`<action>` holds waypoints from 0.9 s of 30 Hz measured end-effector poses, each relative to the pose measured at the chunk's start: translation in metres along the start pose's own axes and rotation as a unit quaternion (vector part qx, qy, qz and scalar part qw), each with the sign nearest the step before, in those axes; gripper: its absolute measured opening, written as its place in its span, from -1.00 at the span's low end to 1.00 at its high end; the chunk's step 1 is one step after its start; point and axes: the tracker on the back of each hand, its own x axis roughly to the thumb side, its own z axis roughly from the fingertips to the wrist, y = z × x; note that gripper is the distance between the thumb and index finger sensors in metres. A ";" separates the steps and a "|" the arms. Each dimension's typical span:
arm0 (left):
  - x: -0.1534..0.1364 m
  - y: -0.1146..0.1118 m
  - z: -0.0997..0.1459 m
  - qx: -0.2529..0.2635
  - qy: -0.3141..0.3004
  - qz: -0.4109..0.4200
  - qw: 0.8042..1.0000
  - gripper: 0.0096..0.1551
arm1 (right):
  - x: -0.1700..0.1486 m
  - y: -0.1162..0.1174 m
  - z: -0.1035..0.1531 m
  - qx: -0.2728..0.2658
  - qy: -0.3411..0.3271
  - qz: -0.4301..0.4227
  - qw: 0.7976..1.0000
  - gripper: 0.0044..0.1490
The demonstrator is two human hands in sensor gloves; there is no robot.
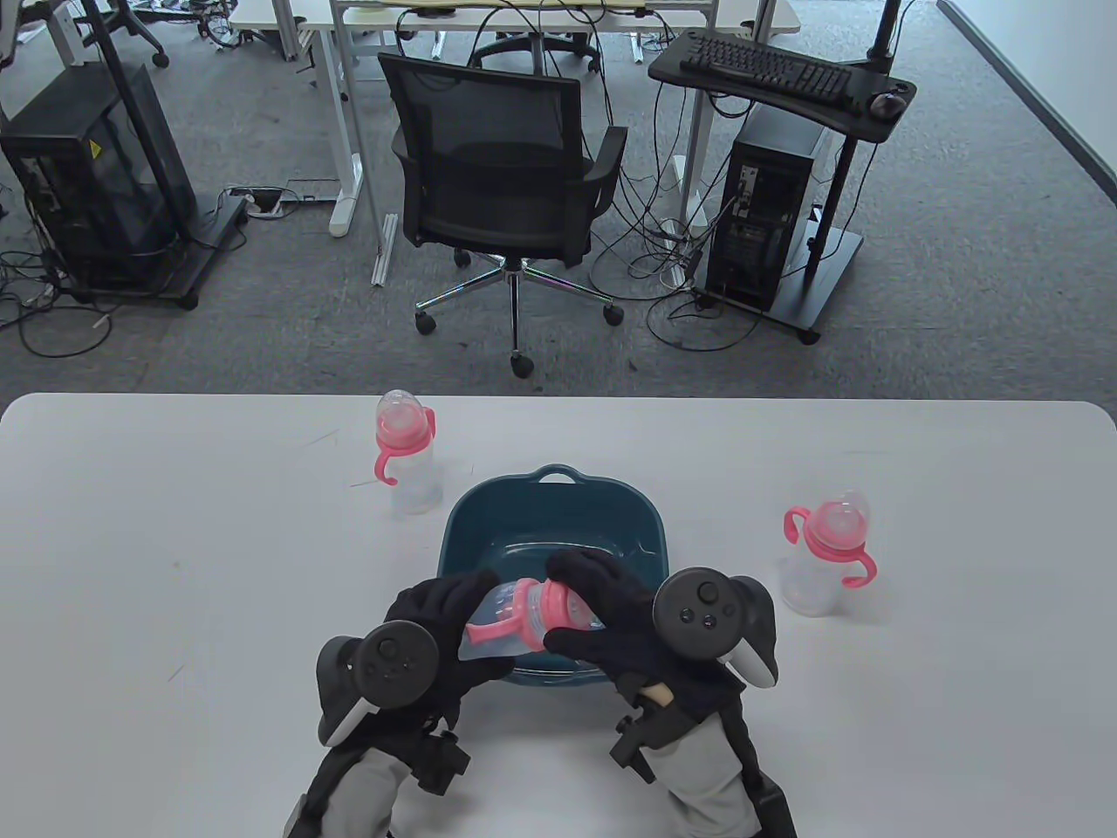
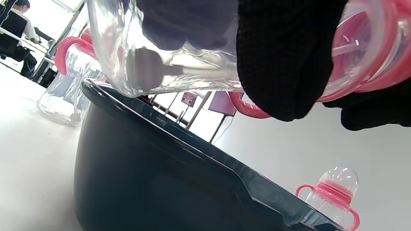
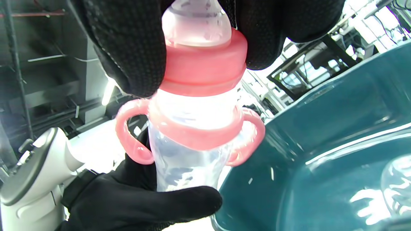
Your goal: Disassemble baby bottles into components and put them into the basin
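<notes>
- both hands hold one baby bottle (image 1: 524, 615) on its side over the near rim of the basin (image 1: 462, 524).
- left hand (image 1: 436, 624) fingers wrap its clear body.
- right hand (image 1: 611, 611) fingers clamp the pink collar (image 3: 204, 69); only the right wrist view shows this close.
- two more bottles (image 1: 406, 454) (image 1: 829, 550) stand on the bench (image 1: 174, 541).

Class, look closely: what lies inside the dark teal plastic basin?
Inside the dark teal plastic basin, one clear plastic cap rests on the floor. The near part is hidden by both gloved hands and the held bottle.

gloved left hand (image 2: 282, 61) around clear bottle (image 2: 167, 64)
</notes>
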 end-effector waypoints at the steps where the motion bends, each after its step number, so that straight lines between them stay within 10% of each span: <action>1: 0.000 0.000 0.000 0.001 0.001 0.000 1.000 0.12 | 0.002 -0.002 0.001 -0.009 -0.005 -0.002 1.000 -0.05; 27: -0.010 0.003 0.000 0.006 0.022 0.012 1.000 0.12 | 0.048 -0.045 0.040 -0.296 -0.124 -0.016 0.947 -0.05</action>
